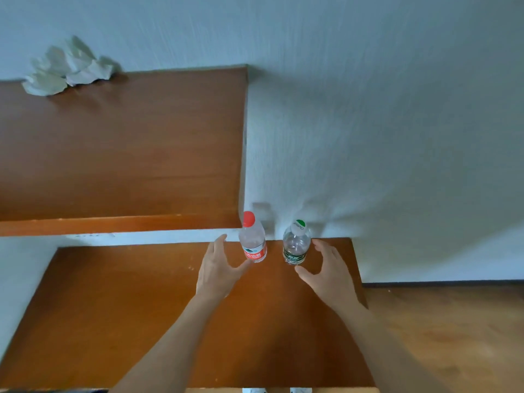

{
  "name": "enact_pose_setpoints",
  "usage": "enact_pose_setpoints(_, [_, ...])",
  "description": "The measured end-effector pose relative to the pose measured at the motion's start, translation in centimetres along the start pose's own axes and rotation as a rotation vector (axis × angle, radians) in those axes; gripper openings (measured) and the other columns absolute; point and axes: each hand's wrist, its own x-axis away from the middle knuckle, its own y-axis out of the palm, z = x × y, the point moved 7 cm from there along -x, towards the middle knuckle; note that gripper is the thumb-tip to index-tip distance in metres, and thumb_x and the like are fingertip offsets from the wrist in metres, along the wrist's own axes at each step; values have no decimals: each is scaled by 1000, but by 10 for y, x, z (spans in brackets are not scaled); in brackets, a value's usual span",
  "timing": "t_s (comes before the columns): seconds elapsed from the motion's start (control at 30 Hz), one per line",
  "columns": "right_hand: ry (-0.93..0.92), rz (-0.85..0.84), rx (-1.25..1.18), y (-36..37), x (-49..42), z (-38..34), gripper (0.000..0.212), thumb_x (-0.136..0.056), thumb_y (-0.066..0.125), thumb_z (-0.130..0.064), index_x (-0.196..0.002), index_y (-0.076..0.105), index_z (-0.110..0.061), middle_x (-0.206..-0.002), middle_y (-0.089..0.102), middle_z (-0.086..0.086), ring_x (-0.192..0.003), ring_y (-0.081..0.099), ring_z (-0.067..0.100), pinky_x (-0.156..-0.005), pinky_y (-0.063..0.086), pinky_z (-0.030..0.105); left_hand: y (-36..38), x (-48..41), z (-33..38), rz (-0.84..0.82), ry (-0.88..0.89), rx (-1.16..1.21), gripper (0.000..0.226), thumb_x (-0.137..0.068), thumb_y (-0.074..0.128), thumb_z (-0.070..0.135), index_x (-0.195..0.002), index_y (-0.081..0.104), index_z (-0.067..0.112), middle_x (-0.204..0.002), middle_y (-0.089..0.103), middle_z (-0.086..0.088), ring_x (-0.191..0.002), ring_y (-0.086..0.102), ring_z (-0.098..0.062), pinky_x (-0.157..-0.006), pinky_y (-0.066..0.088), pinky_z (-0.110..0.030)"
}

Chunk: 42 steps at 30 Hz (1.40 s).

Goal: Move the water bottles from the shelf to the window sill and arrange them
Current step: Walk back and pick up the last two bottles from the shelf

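Both bottles upright near shelf (141, 321) back edge, toward right corner. Left hand (218, 270) spread beside red-capped bottle (253, 242); right hand (326, 272) spread beside green-capped bottle (295, 245). Close around labels, lift straight.

Clear gap between red-capped bottle (253, 241) and green-capped bottle (295, 245); wall (368, 137) close behind.

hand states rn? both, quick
Left hand: open, empty, thumb at the red-cap bottle, no grip.
Right hand: open, empty, beside the green-cap bottle, not touching.
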Motion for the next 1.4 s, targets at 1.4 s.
enact_pose_setpoints(1.4, [-111, 196, -600, -38, 58, -77, 74, -63, 81, -59, -123, 56, -26, -114, 67, -9, -106, 65, 11, -89, 53, 22, -59, 92, 42, 72, 153, 742, 54, -74, 84, 24, -109, 47, 41, -103, 59, 16, -93, 62, -10, -69, 45, -11])
